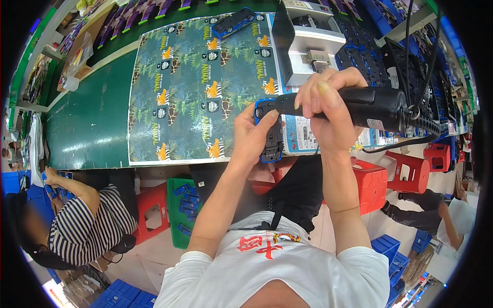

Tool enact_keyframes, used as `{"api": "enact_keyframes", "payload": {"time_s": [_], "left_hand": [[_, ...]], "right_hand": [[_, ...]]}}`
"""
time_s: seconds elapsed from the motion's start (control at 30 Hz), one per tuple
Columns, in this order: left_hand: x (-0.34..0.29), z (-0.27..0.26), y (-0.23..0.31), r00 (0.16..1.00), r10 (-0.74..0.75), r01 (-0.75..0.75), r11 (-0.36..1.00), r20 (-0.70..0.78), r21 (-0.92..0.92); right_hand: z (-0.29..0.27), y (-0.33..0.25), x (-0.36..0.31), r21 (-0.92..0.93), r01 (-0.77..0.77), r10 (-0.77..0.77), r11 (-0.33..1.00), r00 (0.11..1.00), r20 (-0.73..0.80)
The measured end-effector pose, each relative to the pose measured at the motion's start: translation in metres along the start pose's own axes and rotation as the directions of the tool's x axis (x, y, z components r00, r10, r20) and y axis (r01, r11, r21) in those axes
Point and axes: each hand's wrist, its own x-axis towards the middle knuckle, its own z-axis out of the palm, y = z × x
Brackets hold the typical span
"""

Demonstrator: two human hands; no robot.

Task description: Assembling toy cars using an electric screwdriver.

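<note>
left grip (252, 134) around a blue toy car (270, 134), right grip (328, 110) around a black electric screwdriver (359, 107), green crate (181, 209) of blue parts (187, 194) below

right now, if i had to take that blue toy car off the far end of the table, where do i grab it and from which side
Grip the blue toy car across its two long sides, around the middle of the body, coming down from above. It lies alone on the patterned sheet with open space on both flanks, and its narrow body suits a pinch across the width. Both hands are busy: the left hand holds another car, the right hand an electric screwdriver.
</note>
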Motion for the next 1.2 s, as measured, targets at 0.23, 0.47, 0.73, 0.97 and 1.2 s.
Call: {"api": "enact_keyframes", "payload": {"time_s": [0.23, 0.47, 0.73, 0.97, 1.2], "left_hand": [[-0.001, -0.001, 0.001, 0.999, 0.033, -0.034, 0.994, 0.008, 0.101], [-0.002, -0.002, 0.001, 0.998, 0.053, -0.056, 0.997, 0.045, 0.054], [-0.003, 0.000, 0.002, 0.996, 0.066, -0.070, 0.995, 0.066, 0.065], [-0.005, 0.002, 0.008, 1.000, -0.018, 0.018, 0.997, -0.003, 0.077], [0.007, -0.032, 0.013, 0.970, -0.179, 0.240, 0.800, 0.163, -0.550]], "right_hand": [[0.002, 0.006, -0.003, -0.128, -0.037, 0.059, 0.991, 0.984, 0.167], [0.002, 0.005, -0.010, -0.079, -0.066, 0.076, 0.995, 0.989, 0.130], [-0.002, 0.005, -0.016, -0.106, 0.028, -0.011, 0.994, 0.989, 0.150], [-0.010, -0.004, -0.009, -0.015, 0.054, -0.051, 0.998, 0.987, 0.154], [-0.074, -0.026, 0.051, -0.027, 0.259, -0.260, 0.966, 0.957, -0.127]]}}
